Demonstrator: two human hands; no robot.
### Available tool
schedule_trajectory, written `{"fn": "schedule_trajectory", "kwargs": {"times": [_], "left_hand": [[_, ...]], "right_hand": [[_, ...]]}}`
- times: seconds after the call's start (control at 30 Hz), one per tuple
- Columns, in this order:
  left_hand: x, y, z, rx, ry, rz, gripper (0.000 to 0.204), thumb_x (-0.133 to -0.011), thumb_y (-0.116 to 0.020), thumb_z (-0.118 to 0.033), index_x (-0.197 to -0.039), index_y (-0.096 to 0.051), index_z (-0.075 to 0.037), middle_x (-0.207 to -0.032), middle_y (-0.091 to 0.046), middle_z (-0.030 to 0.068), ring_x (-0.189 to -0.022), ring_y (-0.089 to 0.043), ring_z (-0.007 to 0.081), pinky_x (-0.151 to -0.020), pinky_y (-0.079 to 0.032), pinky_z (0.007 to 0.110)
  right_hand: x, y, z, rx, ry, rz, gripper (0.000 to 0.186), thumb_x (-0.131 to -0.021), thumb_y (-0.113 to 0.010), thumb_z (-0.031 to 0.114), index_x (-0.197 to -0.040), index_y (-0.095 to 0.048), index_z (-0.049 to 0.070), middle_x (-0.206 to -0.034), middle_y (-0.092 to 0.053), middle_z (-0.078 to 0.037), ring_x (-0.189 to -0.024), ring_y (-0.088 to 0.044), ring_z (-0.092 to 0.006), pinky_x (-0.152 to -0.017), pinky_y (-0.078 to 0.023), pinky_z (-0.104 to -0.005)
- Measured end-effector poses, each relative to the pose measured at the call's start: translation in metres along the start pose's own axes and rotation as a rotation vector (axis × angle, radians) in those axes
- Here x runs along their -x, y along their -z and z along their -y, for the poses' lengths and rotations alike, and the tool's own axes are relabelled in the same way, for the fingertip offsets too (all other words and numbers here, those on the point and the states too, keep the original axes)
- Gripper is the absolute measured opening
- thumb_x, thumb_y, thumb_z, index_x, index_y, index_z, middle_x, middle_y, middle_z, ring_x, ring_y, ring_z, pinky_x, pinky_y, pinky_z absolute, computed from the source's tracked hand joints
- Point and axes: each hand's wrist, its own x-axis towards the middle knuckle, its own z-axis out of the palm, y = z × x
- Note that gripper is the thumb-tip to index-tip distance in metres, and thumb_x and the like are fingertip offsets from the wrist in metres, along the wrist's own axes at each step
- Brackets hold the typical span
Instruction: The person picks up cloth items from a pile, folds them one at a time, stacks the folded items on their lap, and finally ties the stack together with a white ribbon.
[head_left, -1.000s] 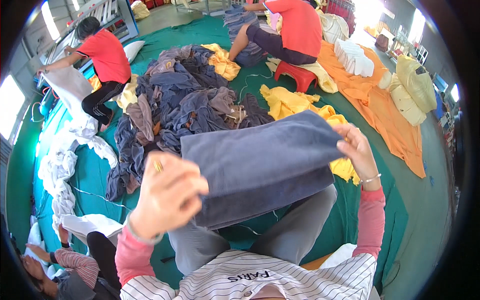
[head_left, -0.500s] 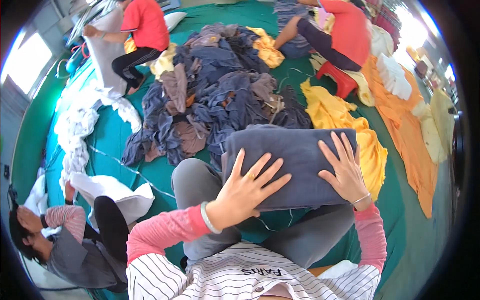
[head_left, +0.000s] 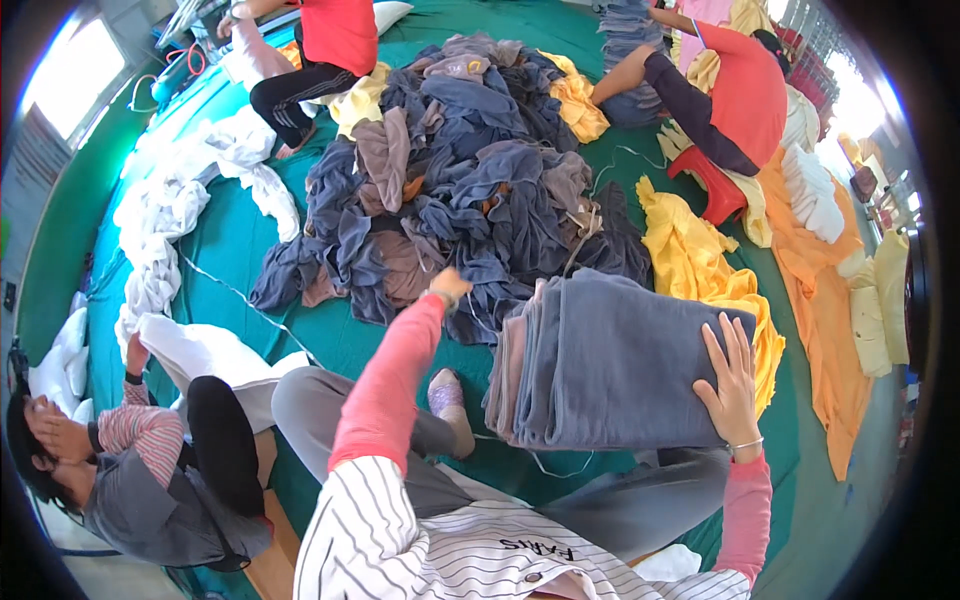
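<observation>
My left hand point(head_left: 448, 285) reaches out to the near edge of a loose heap of dark blue-grey and mauve cloths point(head_left: 470, 190); its fingers are blurred and partly hidden. A thick stack of folded blue-grey cloths point(head_left: 625, 365), with mauve layers at its left side, stands by my legs. My right hand point(head_left: 730, 390) lies flat on the stack's right part, fingers stretched out. My left foot shows in a patterned sock just left of the stack.
Co-workers sit at the left point(head_left: 140, 500), upper left point(head_left: 330, 30) and upper right point(head_left: 745, 95), one near a red stool point(head_left: 715, 200). White cloths point(head_left: 160, 230), yellow cloths point(head_left: 685, 240) and orange fabric point(head_left: 820, 330) lie on the green floor sheet point(head_left: 220, 280).
The folded cloth, held up a second ago, lies on the stack. My left hand has left the stack and moved forward to the heap; my right hand stays on top, slightly further right.
</observation>
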Motion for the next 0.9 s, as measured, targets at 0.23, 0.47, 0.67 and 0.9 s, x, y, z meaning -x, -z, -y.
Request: {"fn": "schedule_trajectory", "kwargs": {"times": [0.23, 0.47, 0.67, 0.9], "left_hand": [[0.033, -0.136, 0.047, 0.777, 0.527, -0.125, 0.044, -0.074, -0.073, -0.020, -0.104, -0.051, 0.004, -0.078, -0.059, 0.0113, -0.058, -0.054, 0.0172, -0.050, -0.046, 0.035], [-0.017, -0.029, -0.004, 0.681, -0.119, -0.203, 0.024, -0.073, -0.061, -0.021, -0.080, -0.065, 0.002, -0.078, -0.066, 0.0112, -0.070, -0.061, 0.0192, -0.066, -0.047, 0.033], [0.053, 0.142, -0.155, 0.736, -0.646, -0.052, 0.021, -0.079, -0.055, -0.020, -0.087, -0.065, -0.003, -0.077, -0.062, 0.0019, -0.074, -0.055, 0.0150, -0.070, -0.042, 0.030], [0.157, 0.216, -0.283, 1.306, -0.985, -0.012, 0.010, -0.081, -0.056, -0.007, -0.090, -0.062, -0.005, -0.079, -0.060, 0.0003, -0.071, -0.056, 0.0106, -0.066, -0.045, 0.025]], "right_hand": [[0.011, -0.001, -0.011, 0.004, -0.057, 0.045, 0.068, -0.085, -0.041, 0.059, -0.134, -0.042, 0.011, -0.141, -0.032, -0.015, -0.133, -0.023, -0.0348, -0.108, -0.017, -0.0461], [-0.008, -0.003, -0.011, -0.066, -0.011, 0.005, 0.066, -0.085, -0.041, 0.058, -0.133, -0.044, 0.012, -0.140, -0.033, -0.014, -0.132, -0.025, -0.0343, -0.108, -0.017, -0.0457], [-0.014, -0.003, -0.002, -0.034, 0.000, -0.023, 0.064, -0.085, -0.045, 0.054, -0.133, -0.044, 0.012, -0.140, -0.034, -0.013, -0.133, -0.025, -0.0329, -0.108, -0.017, -0.0451], [0.004, -0.006, -0.009, 0.039, 0.019, -0.048, 0.071, -0.087, -0.035, 0.058, -0.136, -0.038, 0.006, -0.143, -0.031, -0.015, -0.134, -0.023, -0.0345, -0.109, -0.014, -0.0446]]}}
